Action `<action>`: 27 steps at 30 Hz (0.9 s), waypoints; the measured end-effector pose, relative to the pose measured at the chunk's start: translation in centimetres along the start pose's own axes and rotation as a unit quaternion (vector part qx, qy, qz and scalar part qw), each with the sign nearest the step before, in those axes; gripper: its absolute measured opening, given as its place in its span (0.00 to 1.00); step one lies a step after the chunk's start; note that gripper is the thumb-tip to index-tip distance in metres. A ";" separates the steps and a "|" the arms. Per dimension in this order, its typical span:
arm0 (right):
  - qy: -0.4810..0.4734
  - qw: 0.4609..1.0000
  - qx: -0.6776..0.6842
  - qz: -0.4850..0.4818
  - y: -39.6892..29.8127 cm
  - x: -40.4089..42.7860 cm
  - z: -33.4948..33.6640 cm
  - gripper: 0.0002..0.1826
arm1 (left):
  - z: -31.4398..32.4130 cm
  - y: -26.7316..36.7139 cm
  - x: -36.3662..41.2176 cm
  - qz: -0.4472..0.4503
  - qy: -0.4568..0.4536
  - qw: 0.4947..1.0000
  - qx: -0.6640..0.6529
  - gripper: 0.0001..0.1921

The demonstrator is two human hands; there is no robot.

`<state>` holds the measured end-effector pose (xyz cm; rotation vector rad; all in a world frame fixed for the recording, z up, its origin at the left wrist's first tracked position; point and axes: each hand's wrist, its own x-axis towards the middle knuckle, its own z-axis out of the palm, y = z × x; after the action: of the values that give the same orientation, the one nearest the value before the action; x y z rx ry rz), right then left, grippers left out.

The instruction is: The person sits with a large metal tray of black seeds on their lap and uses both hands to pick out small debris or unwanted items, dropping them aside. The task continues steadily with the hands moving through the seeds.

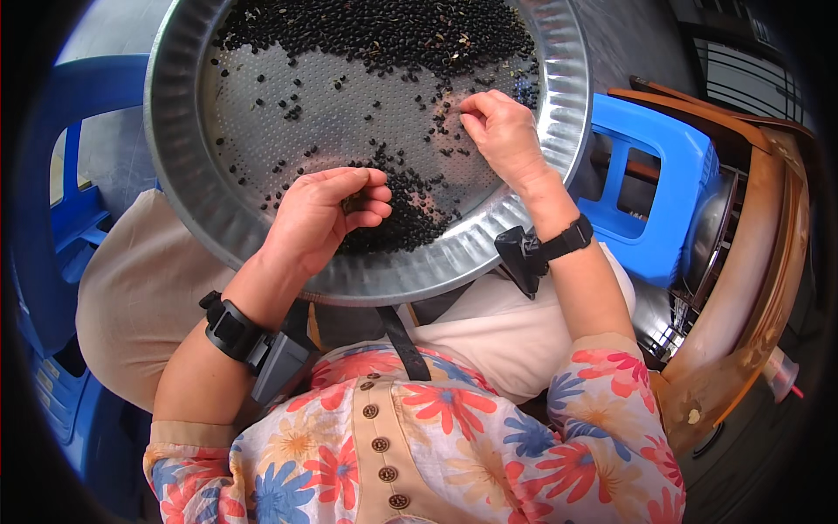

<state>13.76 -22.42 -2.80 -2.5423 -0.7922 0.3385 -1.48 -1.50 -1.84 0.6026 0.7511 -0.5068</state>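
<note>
A large round metal sieve tray [249,108] with a perforated bottom and ribbed wall lies over the lap. A heap of black beans [393,29] mixed with pale husks and reddish bits covers its far part; a smaller pile of black beans [399,226] sits by the near wall. My left hand [321,209] is curled above the near pile, with some brownish-green debris partly visible in its fingers. Over the right part of the tray is my right hand [501,131], thumb and index finger pinched near scattered beans; whether anything is between the fingertips cannot be told.
Blue plastic stools stand at the left [98,75] and right [674,131] of the tray. Beyond the right stool are a brown wooden piece of furniture [733,281], metal bowls [655,314] and a clear cup [779,373]. Black devices are strapped to both wrists.
</note>
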 end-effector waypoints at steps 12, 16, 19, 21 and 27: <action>-0.042 0.993 -0.065 0.089 -0.7 -0.1 -0.2 0.06 | 0.1 -0.1 -0.1 0.001 0.002 1.000 0.007 0.11; -0.026 0.996 -0.031 0.076 -0.3 -0.1 -0.7 0.06 | 0.2 -0.1 -0.1 0.002 0.001 1.000 0.009 0.11; -0.031 0.998 -0.023 0.045 -0.2 -0.2 -0.8 0.06 | 0.1 -0.1 -0.1 0.001 0.000 1.000 0.011 0.11; -0.018 0.999 -0.043 0.009 0.2 -0.3 -0.4 0.06 | -0.1 -0.2 0.1 -0.001 -0.005 1.000 0.018 0.13; -0.041 0.994 -0.096 0.020 0.3 -0.2 -0.2 0.06 | 0.3 -0.1 -0.2 0.000 0.001 1.000 0.012 0.11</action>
<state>13.89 -22.84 -2.74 -2.7424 -0.8421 0.3996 -1.51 -1.68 -1.57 0.6265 0.7484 -0.5156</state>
